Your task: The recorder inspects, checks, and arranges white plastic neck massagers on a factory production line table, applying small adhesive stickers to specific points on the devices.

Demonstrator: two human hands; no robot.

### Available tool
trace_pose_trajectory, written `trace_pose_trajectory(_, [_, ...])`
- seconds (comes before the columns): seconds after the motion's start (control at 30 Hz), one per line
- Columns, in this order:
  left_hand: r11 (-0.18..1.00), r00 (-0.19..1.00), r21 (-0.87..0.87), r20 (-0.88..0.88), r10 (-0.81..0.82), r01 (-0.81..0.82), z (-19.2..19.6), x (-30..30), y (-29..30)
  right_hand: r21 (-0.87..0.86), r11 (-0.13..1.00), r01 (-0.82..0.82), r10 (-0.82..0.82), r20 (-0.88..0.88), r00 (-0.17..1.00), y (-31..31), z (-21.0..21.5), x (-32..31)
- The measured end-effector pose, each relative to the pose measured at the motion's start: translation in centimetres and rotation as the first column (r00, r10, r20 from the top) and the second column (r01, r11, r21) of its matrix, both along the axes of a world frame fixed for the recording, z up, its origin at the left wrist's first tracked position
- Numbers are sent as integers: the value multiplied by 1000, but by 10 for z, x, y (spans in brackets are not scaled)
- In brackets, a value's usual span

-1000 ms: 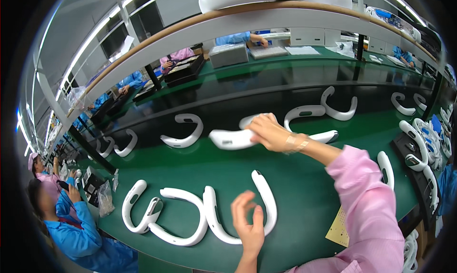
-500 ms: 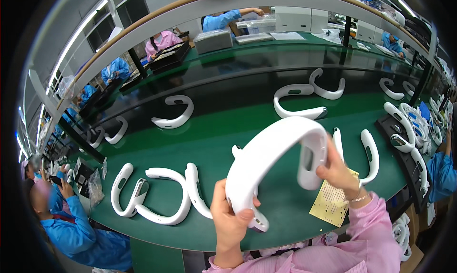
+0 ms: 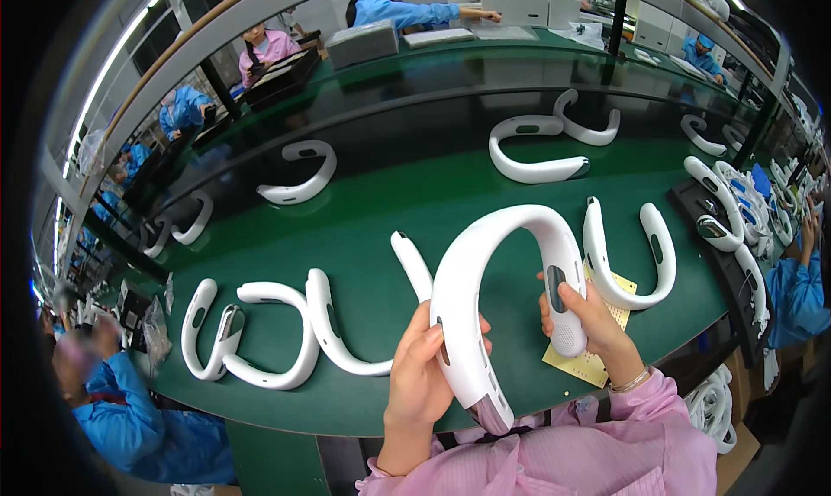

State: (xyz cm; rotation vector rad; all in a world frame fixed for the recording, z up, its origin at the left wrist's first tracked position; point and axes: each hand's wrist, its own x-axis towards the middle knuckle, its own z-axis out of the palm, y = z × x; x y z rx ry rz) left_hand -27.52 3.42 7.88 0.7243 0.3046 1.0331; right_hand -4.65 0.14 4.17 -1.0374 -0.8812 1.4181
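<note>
Between my two hands is a white U-shaped neckband [image 3: 467, 267], lifted above the green table with its curve pointing away from me. My left hand [image 3: 421, 366] is wrapped round its left arm, near the end with the greyish tip. The right arm has a dark oval window and a patch of small holes, and my right hand [image 3: 593, 318] grips it there, thumb on the window. Past my right hand lies a similar neckband [image 3: 662, 262]. A yellow perforated card [image 3: 576, 366] lies under that neckband and partly behind my right hand. Left of my left hand rests another neckband [image 3: 333, 331].
Several more neckbands, such as one [image 3: 299, 340] at the left, lie about the green table [image 3: 389, 236]. A dark tray [image 3: 736, 254] with white parts stands at the right edge. Co-workers in blue [image 3: 130, 409] sit close on both sides, others across the bench.
The neckband in my hands has turned, so the window and holes of its right arm now face me. My right hand has moved down that arm. The whole view has shifted slightly.
</note>
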Motion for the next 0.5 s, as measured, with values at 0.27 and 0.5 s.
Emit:
trace_pose_trajectory(0.27, [998,986,54,-159,52,-44,22,14,-1,-71,993,-100,84,-194,977,8,-9,-8])
trace_pose_trajectory(0.5, [988,920,122,-369,132,-92,42,31,-14,-112,978,-175,147,-223,964,14,-22,-8])
